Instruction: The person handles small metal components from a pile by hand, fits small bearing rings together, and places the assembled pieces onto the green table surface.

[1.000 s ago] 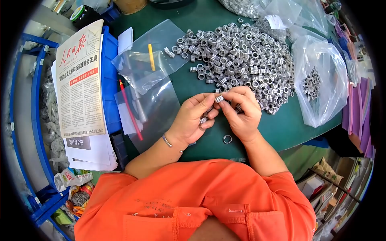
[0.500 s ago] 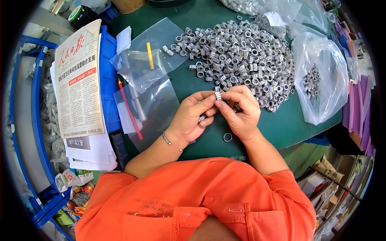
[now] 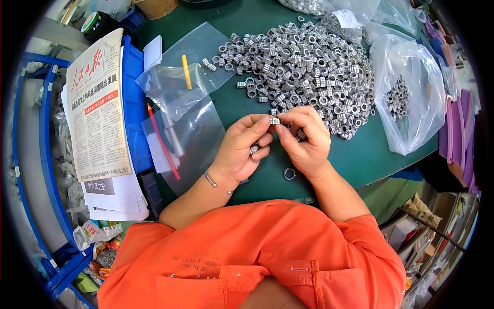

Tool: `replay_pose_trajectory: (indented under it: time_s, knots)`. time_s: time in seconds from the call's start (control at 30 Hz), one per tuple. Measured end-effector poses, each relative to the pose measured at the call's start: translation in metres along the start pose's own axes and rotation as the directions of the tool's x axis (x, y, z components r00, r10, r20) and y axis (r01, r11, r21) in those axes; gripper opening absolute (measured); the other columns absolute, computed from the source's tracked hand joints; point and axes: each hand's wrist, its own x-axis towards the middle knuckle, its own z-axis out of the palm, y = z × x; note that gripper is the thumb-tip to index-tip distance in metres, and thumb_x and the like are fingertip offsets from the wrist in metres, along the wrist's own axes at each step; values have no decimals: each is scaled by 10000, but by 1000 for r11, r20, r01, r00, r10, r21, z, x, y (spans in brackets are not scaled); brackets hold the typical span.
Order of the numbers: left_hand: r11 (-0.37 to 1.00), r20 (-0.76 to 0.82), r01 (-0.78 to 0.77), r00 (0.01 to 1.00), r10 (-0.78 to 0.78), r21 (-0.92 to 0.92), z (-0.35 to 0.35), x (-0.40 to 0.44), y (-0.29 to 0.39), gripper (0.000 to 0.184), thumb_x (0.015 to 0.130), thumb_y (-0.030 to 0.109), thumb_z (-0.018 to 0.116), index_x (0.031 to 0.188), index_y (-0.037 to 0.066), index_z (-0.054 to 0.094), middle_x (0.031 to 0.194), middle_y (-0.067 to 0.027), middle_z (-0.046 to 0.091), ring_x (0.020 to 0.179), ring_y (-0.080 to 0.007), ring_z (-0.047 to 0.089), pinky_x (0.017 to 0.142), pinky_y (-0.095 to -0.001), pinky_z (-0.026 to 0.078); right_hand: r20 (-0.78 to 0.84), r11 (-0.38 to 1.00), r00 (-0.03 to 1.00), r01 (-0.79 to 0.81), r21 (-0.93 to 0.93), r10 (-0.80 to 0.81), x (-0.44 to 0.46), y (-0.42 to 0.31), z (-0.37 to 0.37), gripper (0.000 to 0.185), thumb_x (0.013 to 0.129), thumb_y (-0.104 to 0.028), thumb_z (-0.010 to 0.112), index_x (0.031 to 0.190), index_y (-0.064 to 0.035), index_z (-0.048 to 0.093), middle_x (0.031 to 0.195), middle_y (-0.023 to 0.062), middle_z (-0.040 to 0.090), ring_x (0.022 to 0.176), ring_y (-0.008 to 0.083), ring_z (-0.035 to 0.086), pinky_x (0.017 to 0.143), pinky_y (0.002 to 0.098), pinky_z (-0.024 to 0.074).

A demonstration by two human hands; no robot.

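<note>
A small grey ribbed metal ring [image 3: 275, 121] is pinched between the fingertips of both hands, at the near edge of a heap of similar rings [image 3: 319, 72]. My left hand [image 3: 237, 147] grips its left side with thumb and forefinger. Another ring [image 3: 253, 149] is tucked in the curled lower fingers of that hand. From the other side, the thumb and forefinger of my right hand [image 3: 309, 144] close on the pinched ring. Grey metal also shows by the right hand's curled fingers; whether it is held there I cannot tell. One loose ring [image 3: 289, 174] lies on the green table below the hands.
At the right, a clear plastic bag [image 3: 411, 129] contains more rings. Flat plastic bags [image 3: 200, 139] lie to the left, with a yellow stick [image 3: 186, 72] and a red pen [image 3: 163, 141]. A newspaper [image 3: 98, 113] rests against a blue bin [image 3: 138, 103].
Between the fingertips the ring has turned from tilted to nearly level. Both hands stay close together; the whole view has shifted slightly.
</note>
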Motion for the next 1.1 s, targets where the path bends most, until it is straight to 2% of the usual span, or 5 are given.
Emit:
replay_pose_trajectory:
  time_s: [0.43, 0.53, 0.63, 0.77, 1.1]
  knots:
    - [994, -45, -74, 996, 71, -82, 2, -2, 3, 293, 923, 316, 430, 983, 46, 529, 830, -53, 531, 624, -80, 454, 404, -161, 318, 142, 934, 955, -287, 214, 261, 0, 3, -1, 119, 748, 11, 605, 866, 1, 615, 787, 74, 590, 524, 71, 476, 421, 181, 360]
    - [987, -69, -35, 997, 25, -157, 5, -1, 7, 430, 933, 408, 348, 1068, 30, 501, 851, -72, 539, 643, -97, 467, 402, -167, 318, 425, 185, 698, -617, 765, 576, 0, 6, -10, 143, 780, 8, 516, 919, 16, 552, 793, 102, 581, 430, 76, 415, 372, 196, 309]
    - [988, -28, -10, 1000, 5, -151, 5, -1, 7, 476, 933, 432, 324, 1113, 15, 470, 867, -80, 547, 646, -98, 476, 399, -171, 318, 442, 85, 771, -533, 842, 459, 8, 3, -16, 186, 790, 9, 425, 947, 31, 522, 849, 142, 563, 447, 76, 405, 362, 179, 277]
    - [993, -21, -67, 997, 70, 99, 2, -2, 1, 532, 943, 436, 266, 1190, -4, 433, 873, -66, 540, 636, -83, 457, 389, -169, 314, 244, 943, 949, -254, 216, 200, 5, 6, -7, 110, 774, -30, 614, 876, 9, 613, 717, 50, 586, 538, 108, 488, 442, 191, 352]
    - [958, -45, -107, 991, 123, 267, 13, -6, 5, 385, 943, 241, 308, 1170, -26, 468, 734, -71, 512, 495, -62, 393, 393, -158, 301, 170, 979, 965, -184, -92, 197, 3, -1, -3, 158, 715, 18, 643, 861, -27, 604, 654, 17, 522, 539, 79, 464, 480, 212, 378]
